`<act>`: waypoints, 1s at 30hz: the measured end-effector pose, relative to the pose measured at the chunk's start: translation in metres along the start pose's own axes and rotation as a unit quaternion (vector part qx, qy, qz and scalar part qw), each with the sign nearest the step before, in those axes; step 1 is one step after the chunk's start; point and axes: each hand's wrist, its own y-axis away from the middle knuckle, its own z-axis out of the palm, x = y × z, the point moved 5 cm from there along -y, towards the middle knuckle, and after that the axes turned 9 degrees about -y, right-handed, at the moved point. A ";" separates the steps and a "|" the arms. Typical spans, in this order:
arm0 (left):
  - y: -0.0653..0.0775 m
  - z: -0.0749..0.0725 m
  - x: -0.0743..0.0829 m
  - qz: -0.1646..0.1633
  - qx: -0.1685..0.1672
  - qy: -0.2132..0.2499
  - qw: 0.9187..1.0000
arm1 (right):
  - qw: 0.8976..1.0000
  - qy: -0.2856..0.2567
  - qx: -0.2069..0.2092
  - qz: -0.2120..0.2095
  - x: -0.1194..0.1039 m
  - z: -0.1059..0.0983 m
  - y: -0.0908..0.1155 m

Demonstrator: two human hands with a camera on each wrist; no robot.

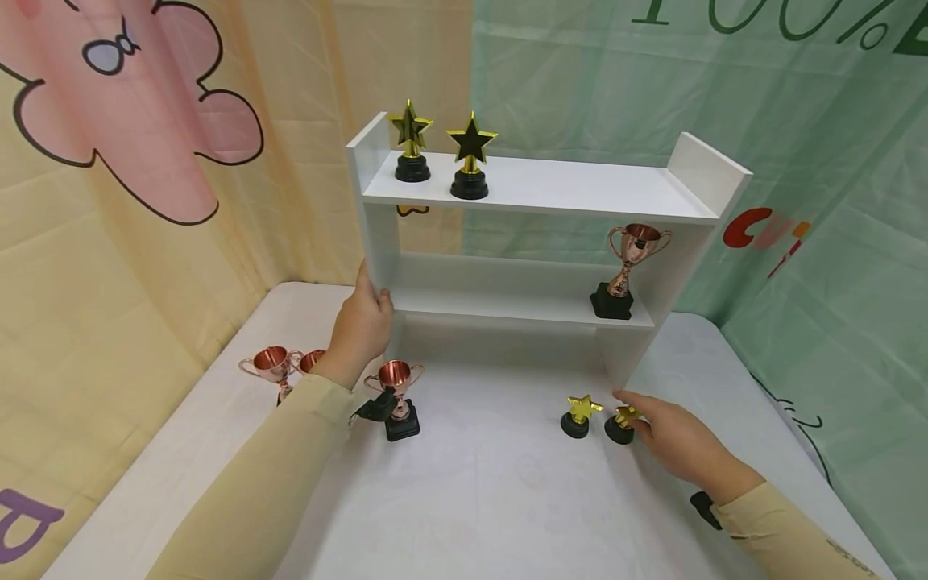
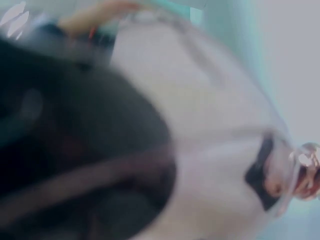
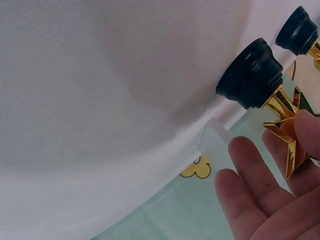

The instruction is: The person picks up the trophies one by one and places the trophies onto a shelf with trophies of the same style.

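My left hand (image 1: 362,326) holds the left side panel of a white shelf unit (image 1: 525,310), thumb at its front edge. By the shelf's right foot, my right hand (image 1: 677,439) has thumb and forefinger on either side of the gold star of a small star trophy (image 3: 287,132); its black base stands on the table. Its other fingers (image 3: 257,172) are spread away from the star. A second star trophy (image 1: 577,416) stands just left of it. Near my left wrist is a copper-coloured cup trophy (image 1: 401,411) with a black base.
Two star trophies (image 1: 470,165) stand on the top shelf, at the left. A cup trophy (image 1: 622,270) stands at the right of the middle shelf. More cup trophies (image 1: 272,366) are left of my forearm on the white table (image 1: 464,507). Printed curtains (image 1: 580,89) hang behind.
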 end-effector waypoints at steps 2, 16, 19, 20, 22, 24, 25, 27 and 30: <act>0.000 0.000 0.000 0.002 0.001 -0.001 1.000 | 1.000 -0.003 -0.003 0.004 0.001 0.001 -0.001; 0.000 0.000 -0.001 0.000 -0.002 0.001 1.000 | 1.000 -0.019 0.020 -0.008 0.002 0.000 -0.002; 0.000 0.000 -0.001 0.001 -0.001 0.001 1.000 | 0.999 -0.024 0.023 -0.011 0.002 0.000 -0.002; 0.000 0.000 -0.001 0.001 0.000 0.001 1.000 | 0.999 -0.025 0.022 -0.011 0.002 0.000 -0.002; 0.000 0.000 -0.001 0.003 0.002 0.001 1.000 | 0.999 -0.026 0.018 -0.008 0.003 0.000 -0.002; 0.000 0.000 -0.001 0.004 0.003 0.002 1.000 | 1.000 -0.026 0.014 -0.004 0.003 0.000 -0.003; 0.000 0.000 -0.001 0.004 0.004 0.003 1.000 | 1.000 -0.026 0.013 -0.002 0.004 0.000 -0.003; 0.000 0.001 0.000 0.005 0.005 0.003 1.000 | 1.000 -0.027 0.010 0.003 0.005 0.000 -0.004; 0.000 0.001 -0.001 0.007 0.006 0.003 1.000 | 0.999 -0.032 0.012 0.006 0.006 0.000 -0.003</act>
